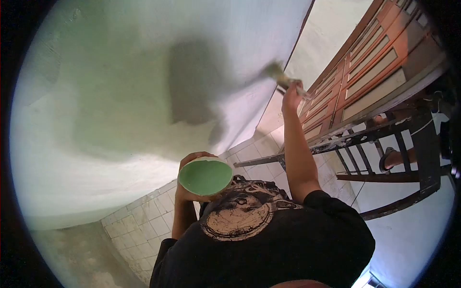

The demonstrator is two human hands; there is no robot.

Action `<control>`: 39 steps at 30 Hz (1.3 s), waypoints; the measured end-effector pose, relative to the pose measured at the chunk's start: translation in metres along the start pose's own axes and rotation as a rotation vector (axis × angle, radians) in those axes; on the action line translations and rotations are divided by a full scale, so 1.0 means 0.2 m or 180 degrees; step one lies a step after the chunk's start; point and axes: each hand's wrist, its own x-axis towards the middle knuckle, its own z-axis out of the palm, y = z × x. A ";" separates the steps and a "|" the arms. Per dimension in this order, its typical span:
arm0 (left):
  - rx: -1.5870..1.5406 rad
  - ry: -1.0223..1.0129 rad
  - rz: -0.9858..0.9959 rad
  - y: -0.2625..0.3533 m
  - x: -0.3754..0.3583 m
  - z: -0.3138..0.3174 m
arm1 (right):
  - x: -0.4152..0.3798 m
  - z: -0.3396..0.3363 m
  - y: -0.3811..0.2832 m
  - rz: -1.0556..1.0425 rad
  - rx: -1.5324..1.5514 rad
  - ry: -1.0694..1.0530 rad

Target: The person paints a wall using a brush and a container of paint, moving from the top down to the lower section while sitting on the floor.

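My left hand [182,193] is wrapped round a bowl [228,169] at chest height, its mouth tilted up towards me. Pale green paint [204,180] shows inside it. Up and to the right, my right hand [291,98] grips a paintbrush [283,79] by its handle. The bristles point up and left, against or very close to the wall [129,91] near its right edge; whether they touch is blurred. Patchy green covers part of the wall, and a dark shadow falls across its middle.
On the right, a dark paint-spattered ladder [384,130] leans close to my right arm, with a person's sandalled foot [387,160] beside its rungs. Behind it is a brown panelled wooden door [353,72]. White tiles [144,213] line the area below the wall.
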 end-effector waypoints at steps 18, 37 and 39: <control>-0.0328 -0.0137 0.0316 0.02 0.01 -0.04 | 0.27 0.56 -1.25 -0.2182 0.1151 -0.0407; -0.0389 -0.0537 -0.0059 -0.01 0.05 -0.11 | 0.27 0.45 -1.04 -0.0827 0.1018 -0.0189; -0.0486 -0.0605 -0.0109 -0.02 0.05 -0.10 | 0.17 0.41 -1.16 -0.0782 0.1856 -0.0550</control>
